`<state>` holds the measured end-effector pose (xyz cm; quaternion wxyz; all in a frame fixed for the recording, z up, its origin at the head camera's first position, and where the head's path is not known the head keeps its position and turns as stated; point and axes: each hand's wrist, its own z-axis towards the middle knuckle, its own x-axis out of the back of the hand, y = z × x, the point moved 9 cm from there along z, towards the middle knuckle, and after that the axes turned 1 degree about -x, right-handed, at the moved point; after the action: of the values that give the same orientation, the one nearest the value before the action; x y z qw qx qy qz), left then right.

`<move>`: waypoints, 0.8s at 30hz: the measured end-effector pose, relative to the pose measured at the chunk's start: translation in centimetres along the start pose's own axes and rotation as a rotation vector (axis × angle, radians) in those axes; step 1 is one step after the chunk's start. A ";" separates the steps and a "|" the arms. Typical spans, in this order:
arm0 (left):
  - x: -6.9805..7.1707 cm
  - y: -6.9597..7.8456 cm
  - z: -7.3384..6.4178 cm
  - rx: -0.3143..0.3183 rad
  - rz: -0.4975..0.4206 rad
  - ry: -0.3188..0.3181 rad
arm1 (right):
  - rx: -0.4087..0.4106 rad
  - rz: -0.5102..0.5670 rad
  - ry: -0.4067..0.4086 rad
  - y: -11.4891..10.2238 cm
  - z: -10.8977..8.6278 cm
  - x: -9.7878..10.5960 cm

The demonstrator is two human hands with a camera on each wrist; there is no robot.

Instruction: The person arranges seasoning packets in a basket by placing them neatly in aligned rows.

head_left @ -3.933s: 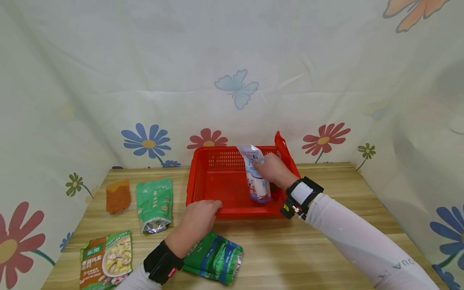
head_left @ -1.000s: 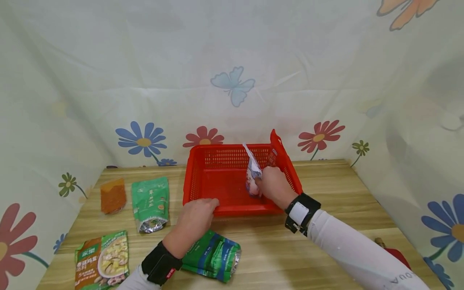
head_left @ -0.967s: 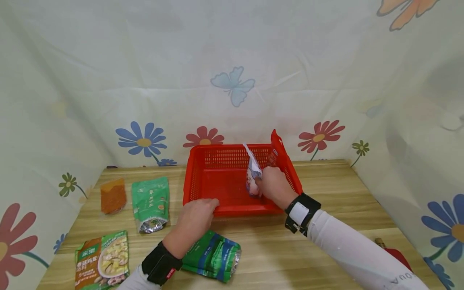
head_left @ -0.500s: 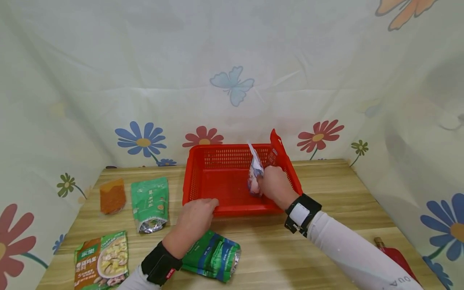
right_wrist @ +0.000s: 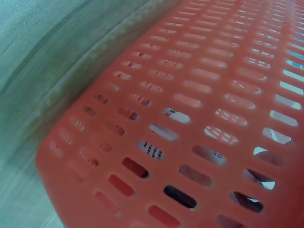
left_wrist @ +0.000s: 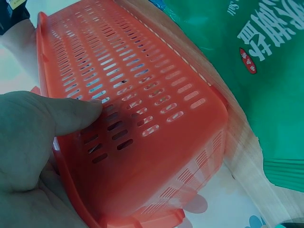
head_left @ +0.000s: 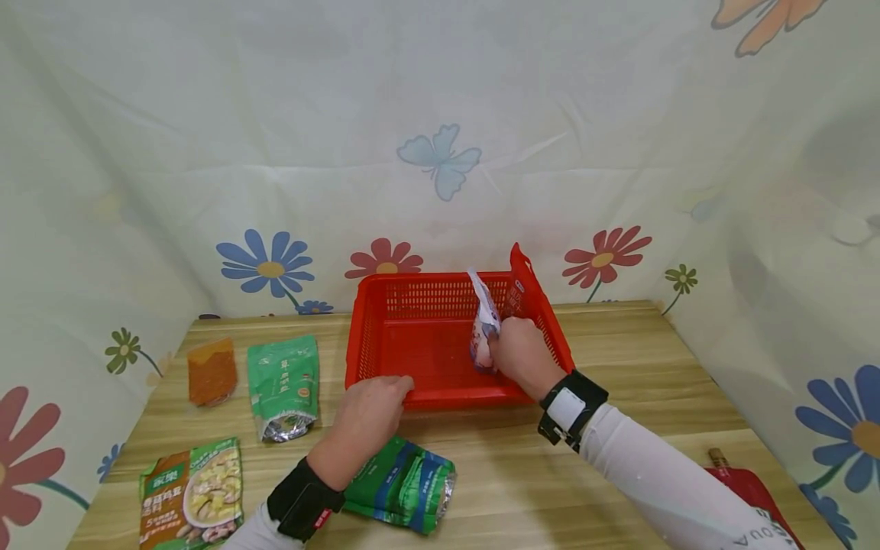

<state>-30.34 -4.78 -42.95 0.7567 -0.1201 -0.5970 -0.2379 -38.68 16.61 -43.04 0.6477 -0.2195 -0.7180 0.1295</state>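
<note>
The right hand point(head_left: 528, 355) grips a white, blue-and-pink-printed plastic pouch point(head_left: 482, 340), nearly upright inside the red perforated plastic basket point(head_left: 426, 355). The left hand point(head_left: 367, 418) clasps the basket's near rim; a green, blue-banded foil pouch point(head_left: 409, 489) lies beside its wrist.

Pale fabric walls point(head_left: 344, 84), printed flowers point(head_left: 270, 269), blue butterfly point(head_left: 443, 162); wood-grain tabletop point(head_left: 619, 351) below.

Right before my right hand point(head_left: 525, 353), the red basket point(right_wrist: 194, 127) shows me its slotted wall; printed packaging point(right_wrist: 151, 149) peeks through the slots, beside a blurred, pale surface point(right_wrist: 57, 61).
</note>
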 end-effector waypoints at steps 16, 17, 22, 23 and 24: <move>0.2 0.1 0.0 0.011 -0.012 -0.018 | -0.023 0.008 -0.006 0.2 -0.2 0.1; 0.2 0.1 0.0 0.011 -0.011 -0.018 | -0.021 0.008 -0.010 0.2 -0.3 0.1; 0.3 0.1 0.0 0.011 -0.004 -0.016 | -0.024 0.021 -0.041 0.4 -0.9 0.5; 0.3 0.1 0.0 0.010 -0.004 -0.014 | -0.030 0.019 -0.050 0.5 -1.1 0.6; 0.4 0.1 0.0 0.010 -0.004 -0.013 | -0.034 0.009 -0.055 0.6 -1.2 0.7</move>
<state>-30.22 -4.72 -42.58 0.7528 -0.1166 -0.6034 -0.2358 -37.47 17.40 -42.55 0.6234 -0.2301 -0.7366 0.1262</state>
